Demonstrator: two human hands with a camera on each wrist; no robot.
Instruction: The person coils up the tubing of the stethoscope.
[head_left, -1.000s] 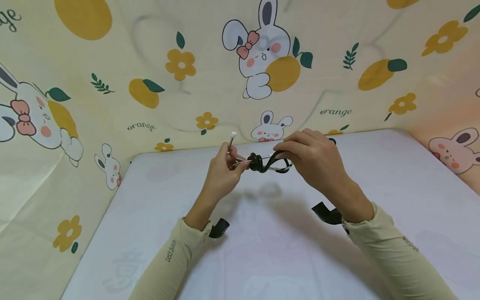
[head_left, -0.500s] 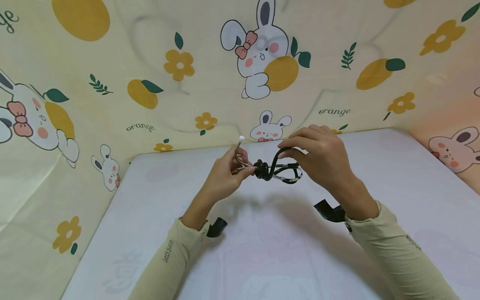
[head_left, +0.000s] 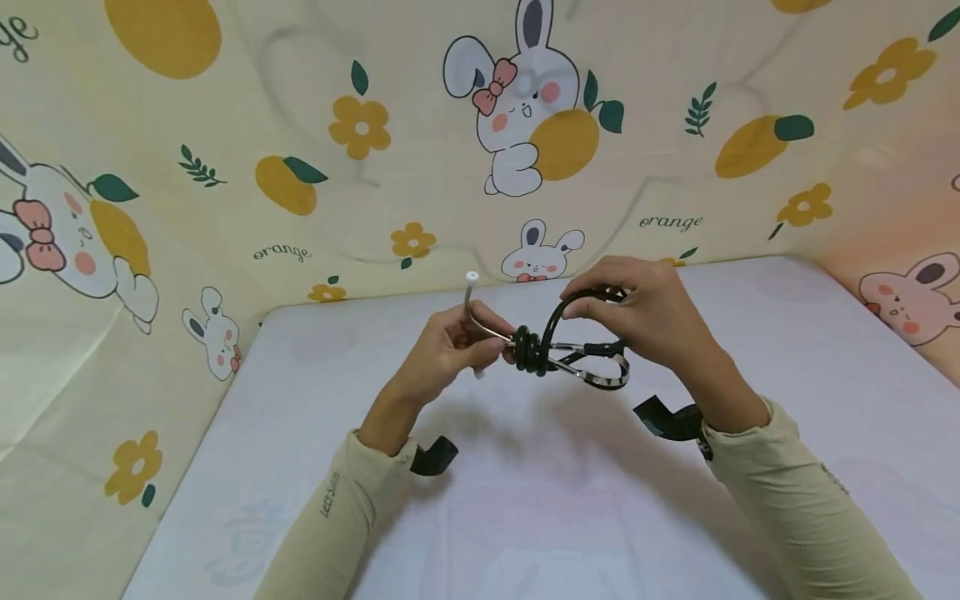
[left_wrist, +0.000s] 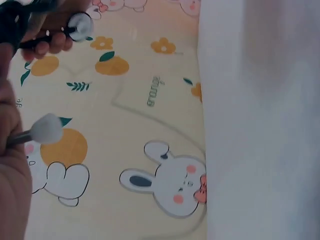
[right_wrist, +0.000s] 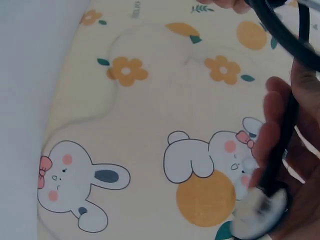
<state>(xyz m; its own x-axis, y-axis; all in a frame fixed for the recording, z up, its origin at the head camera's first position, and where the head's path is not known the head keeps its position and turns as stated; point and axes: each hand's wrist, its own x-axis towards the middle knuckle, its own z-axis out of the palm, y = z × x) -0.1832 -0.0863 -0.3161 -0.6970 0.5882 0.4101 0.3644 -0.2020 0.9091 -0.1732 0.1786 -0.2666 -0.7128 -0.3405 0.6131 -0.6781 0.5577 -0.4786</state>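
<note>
A stethoscope hangs above the table between both hands, its black tubing (head_left: 529, 350) wound in several turns round its metal part. My left hand (head_left: 453, 346) pinches the metal ear tubes just left of the coil. One white ear tip (head_left: 472, 277) points up above that hand, and another ear tip (head_left: 479, 374) shows below it. To the right, my right hand (head_left: 648, 308) grips a free stretch of tubing that arches up from the coil. The round chest piece (right_wrist: 260, 212) sticks out beside the right fingers in the right wrist view. A bent tube loop (head_left: 615, 371) hangs under the right hand.
A white-covered table (head_left: 495, 508) lies beneath the hands. Behind it rises a cream cloth (head_left: 420, 50) printed with rabbits and oranges. Black straps (head_left: 435, 457) stick out at both wrists.
The coil and tube loop have shifted right and slightly down. More tubing now arches between the coil and my right hand, which has moved a little right. The lower ear tip has come into view.
</note>
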